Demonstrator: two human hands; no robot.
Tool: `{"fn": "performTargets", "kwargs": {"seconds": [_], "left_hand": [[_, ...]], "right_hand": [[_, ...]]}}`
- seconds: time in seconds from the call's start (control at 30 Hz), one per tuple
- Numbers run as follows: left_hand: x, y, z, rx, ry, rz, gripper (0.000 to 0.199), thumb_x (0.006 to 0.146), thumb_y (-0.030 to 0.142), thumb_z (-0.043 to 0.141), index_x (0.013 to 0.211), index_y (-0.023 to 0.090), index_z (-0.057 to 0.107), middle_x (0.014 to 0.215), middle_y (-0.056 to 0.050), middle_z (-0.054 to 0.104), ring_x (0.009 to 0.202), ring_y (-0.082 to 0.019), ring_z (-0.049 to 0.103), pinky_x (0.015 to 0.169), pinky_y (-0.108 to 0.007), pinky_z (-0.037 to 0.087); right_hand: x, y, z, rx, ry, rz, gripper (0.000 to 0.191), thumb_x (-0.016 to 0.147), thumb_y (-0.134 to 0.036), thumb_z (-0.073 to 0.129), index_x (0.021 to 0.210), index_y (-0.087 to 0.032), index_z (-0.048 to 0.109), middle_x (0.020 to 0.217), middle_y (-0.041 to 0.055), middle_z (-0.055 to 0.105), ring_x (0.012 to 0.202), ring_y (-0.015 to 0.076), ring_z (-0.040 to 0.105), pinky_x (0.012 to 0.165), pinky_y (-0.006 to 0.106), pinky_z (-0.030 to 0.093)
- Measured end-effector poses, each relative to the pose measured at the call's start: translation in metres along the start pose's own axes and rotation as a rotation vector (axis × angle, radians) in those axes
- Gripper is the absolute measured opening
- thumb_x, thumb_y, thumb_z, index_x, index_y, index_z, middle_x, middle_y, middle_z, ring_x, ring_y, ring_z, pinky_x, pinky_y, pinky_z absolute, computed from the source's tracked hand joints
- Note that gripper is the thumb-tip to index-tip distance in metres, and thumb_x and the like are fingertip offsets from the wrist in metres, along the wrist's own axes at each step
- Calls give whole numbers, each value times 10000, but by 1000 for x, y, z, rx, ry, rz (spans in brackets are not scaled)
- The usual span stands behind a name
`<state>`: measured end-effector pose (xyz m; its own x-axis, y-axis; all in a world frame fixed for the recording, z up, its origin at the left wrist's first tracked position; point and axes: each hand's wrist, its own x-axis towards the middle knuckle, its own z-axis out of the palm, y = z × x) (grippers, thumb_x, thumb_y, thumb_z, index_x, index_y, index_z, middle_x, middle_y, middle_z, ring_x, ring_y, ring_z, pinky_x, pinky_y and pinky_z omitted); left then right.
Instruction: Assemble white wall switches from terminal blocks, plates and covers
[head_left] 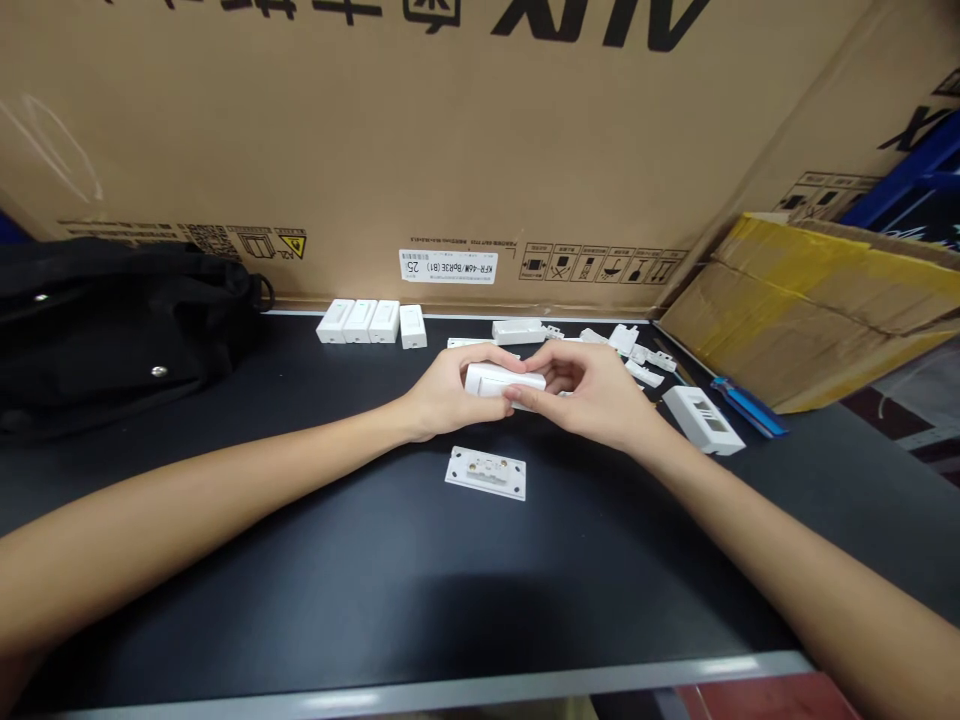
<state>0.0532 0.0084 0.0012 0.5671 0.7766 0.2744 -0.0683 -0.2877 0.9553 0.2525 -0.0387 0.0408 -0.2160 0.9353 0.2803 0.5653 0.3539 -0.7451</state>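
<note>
A white rectangular housing (pixel 495 381) is held above the dark table between both hands. My left hand (pixel 450 390) grips its left side, thumb along the near face and fingers over the top. On its right end, my right hand (pixel 592 390) closes with thumb and fingertips, which meet the left fingertips. Nearer to me, below the hands, a flat white plate (pixel 487 473) with a raised middle part and corner holes lies on the table. Behind the hands are a white housing (pixel 517 332) and several small white parts (pixel 624 339), partly hidden by the fingers.
Several white boxes (pixel 360 321) stand in a row at the back left, beside a black bag (pixel 120 330). A white cover with openings (pixel 703 420) and a blue tool (pixel 748 406) lie at right. Large cardboard (pixel 450 150) closes off the back of the table (pixel 337 590).
</note>
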Motion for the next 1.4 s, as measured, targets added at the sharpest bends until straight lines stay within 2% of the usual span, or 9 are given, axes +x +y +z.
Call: {"fn": "performTargets", "kwargs": {"seconds": [0.27,0.4,0.63,0.8,0.9,0.97,1.1,1.27,1.4], "left_hand": [[-6,1,-4,28,-39,171,338,700,223,838,1009,170,713,964,-35,706,779,-150,663,683,-256,539],[-6,1,-4,-84,-61,131,350,739,260,854,1027,164,681,942,-17,681,737,-139,686,663,-266,587],[-7,5,-2,-148,-72,101,367,768,260,851,1042,164,627,924,-4,674,713,-119,692,654,-245,616],[-7,3,-2,-201,-127,81,373,847,325,802,1093,179,562,917,-9,678,717,-132,702,677,-264,615],[-6,-1,-2,-177,-131,92,380,858,355,796,1102,180,562,926,-12,668,749,-132,677,689,-255,582],[-6,-1,-1,-164,-109,96,366,863,357,792,1103,189,572,971,-16,651,807,-131,651,717,-242,550],[-8,10,0,-238,-121,32,319,917,389,742,1084,232,521,1014,-3,608,862,-139,629,760,-257,520],[-13,37,-22,21,-227,22,400,1037,485,570,1356,270,462,1128,-47,647,1035,-193,637,937,-343,510],[-35,32,-46,129,-235,-33,473,1042,528,534,1400,281,346,1371,-103,631,1274,-234,595,1085,-437,448]], "right_hand": [[-6,-3,-16,-51,-120,-196,199,835,-324,778,992,-203,758,877,41,747,667,154,641,626,291,533],[-7,-1,-14,41,-112,-157,238,791,-241,789,1020,-197,745,952,53,757,717,168,689,675,300,583],[-6,-6,-3,50,-71,-113,195,732,-179,781,918,-196,723,856,24,735,664,152,665,628,285,562],[-7,-5,1,23,-37,-82,225,778,-361,818,859,-201,682,773,26,732,602,159,636,546,294,506],[-7,-3,3,-83,-9,-154,281,811,-433,797,831,-206,632,719,15,688,577,160,596,523,301,471],[-9,-4,6,-288,44,-286,271,836,-417,781,902,-194,641,839,59,694,705,207,639,611,342,517],[-14,-6,11,-588,40,-502,424,905,-312,728,1270,-149,588,1298,203,608,1063,307,660,811,424,574],[-11,-5,-5,-541,24,-587,288,972,-309,643,1211,-148,633,1162,168,627,1025,286,637,838,415,549],[-9,-5,-28,-503,-112,-574,238,949,-349,675,1107,-172,693,1026,110,597,931,246,582,807,385,501]]}}
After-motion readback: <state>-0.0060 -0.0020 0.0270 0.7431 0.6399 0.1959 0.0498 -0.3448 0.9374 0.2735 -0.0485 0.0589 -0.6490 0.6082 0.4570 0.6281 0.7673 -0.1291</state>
